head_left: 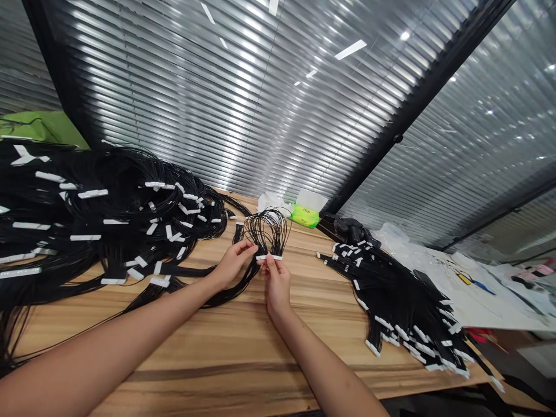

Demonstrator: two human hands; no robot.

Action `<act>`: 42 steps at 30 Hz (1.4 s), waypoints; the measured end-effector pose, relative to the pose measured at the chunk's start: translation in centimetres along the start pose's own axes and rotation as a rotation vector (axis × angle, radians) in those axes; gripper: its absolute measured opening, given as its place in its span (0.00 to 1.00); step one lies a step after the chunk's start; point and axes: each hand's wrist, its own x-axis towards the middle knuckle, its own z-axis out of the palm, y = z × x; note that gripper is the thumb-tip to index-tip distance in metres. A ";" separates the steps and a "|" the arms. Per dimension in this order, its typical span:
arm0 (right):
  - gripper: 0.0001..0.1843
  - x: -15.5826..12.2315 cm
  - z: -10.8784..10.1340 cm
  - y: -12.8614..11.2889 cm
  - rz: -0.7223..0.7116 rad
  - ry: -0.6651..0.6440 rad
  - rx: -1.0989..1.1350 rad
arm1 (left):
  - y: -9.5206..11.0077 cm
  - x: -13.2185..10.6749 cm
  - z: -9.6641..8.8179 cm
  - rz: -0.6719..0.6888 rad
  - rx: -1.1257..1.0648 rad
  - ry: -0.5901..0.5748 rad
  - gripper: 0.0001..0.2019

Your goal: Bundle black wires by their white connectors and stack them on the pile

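My left hand and my right hand meet above the wooden table, both pinched on a small looped bundle of thin black wires. The loop arches up and away from my fingers. A white connector strip at the wire ends sits between my fingertips. More black wire trails from under my left hand toward the big heap on the left.
A large tangled heap of black wires with white tags fills the table's left side. A flatter stack of finished black bundles lies at right. A green tissue pack stands at the back, with clear plastic and papers at far right. Window blinds run behind.
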 end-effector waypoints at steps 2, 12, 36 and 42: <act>0.18 -0.1 0.1 -0.1 0.005 -0.003 0.015 | 0.2 0.0 0.0 0.004 -0.002 0.027 0.10; 0.17 0.0 -0.4 -0.5 0.079 0.059 0.128 | 0.0 0.4 -0.9 0.070 0.065 0.242 0.07; 0.19 0.4 -0.7 -1.2 0.031 0.134 0.066 | -1.0 0.5 -1.3 0.154 0.422 0.353 0.07; 0.18 0.1 -0.5 -1.4 -0.054 0.093 -0.047 | -0.6 0.0 -0.9 0.261 0.598 0.356 0.21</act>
